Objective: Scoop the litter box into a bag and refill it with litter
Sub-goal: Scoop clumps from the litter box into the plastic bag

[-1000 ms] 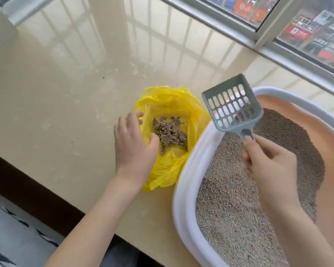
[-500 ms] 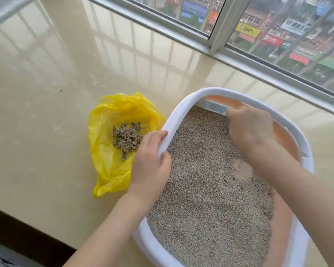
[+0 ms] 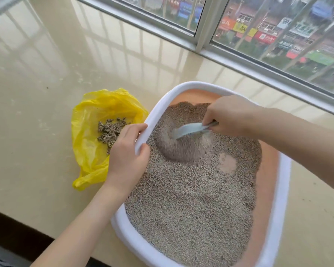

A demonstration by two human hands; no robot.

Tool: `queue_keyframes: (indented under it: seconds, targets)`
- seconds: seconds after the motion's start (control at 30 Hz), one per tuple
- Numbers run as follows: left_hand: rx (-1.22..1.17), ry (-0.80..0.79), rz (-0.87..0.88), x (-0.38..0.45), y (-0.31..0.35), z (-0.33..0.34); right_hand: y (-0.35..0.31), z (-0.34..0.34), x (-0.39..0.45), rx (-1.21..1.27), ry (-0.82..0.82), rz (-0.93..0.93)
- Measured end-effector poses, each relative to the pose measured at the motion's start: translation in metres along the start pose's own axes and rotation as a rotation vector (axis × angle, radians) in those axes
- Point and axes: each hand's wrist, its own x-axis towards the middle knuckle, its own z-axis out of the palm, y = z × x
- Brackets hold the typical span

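A white-rimmed litter box (image 3: 283, 182) with an orange inside holds grey-brown litter (image 3: 191, 205) and sits on a pale stone sill. My left hand (image 3: 127, 157) grips the box's left rim, thumb inside. My right hand (image 3: 229, 114) holds the handle of a grey-blue scoop (image 3: 187, 130), whose blade is dug into the litter at the far end, blurred. A small bare patch of the box floor (image 3: 228, 163) shows through the litter. Left of the box lies an open yellow plastic bag (image 3: 89, 147) with a heap of dark clumps (image 3: 110, 132) in it.
The pale stone sill (image 3: 37, 112) spreads to the left and far side. A window frame (image 3: 201, 31) runs along the back, close behind the box. The sill's front edge drops to a dark floor (image 3: 12, 237) at the lower left.
My left hand left the bag and took the box's left rim. My right hand brought the scoop down from above the box into the far litter and drags it through.
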Motion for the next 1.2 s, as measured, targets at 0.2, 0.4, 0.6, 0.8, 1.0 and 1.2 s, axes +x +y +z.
queue_keyframes:
  seconds: [0.2,0.4,0.6,0.8,1.0,1.2]
  targets:
    - [0.001,-0.012,0.009,0.000,-0.002,-0.001,-0.001,0.000,-0.004,-0.198,0.083,0.229]
    - [-0.013,-0.010,-0.002,-0.001,-0.003,-0.001,-0.039,0.014,0.039,-0.022,0.144,0.307]
    - [-0.007,-0.012,-0.004,-0.002,-0.002,-0.002,-0.027,0.020,0.021,-0.028,0.033,0.157]
    - [-0.051,-0.015,-0.028,-0.002,0.000,-0.003,-0.004,-0.009,-0.007,-0.020,0.034,0.013]
    - [-0.065,-0.012,-0.029,-0.003,-0.002,-0.003,-0.025,-0.004,0.027,0.041,0.157,0.102]
    - [-0.079,-0.020,-0.035,-0.002,-0.004,-0.004,-0.044,0.012,0.003,-0.023,0.051,-0.235]
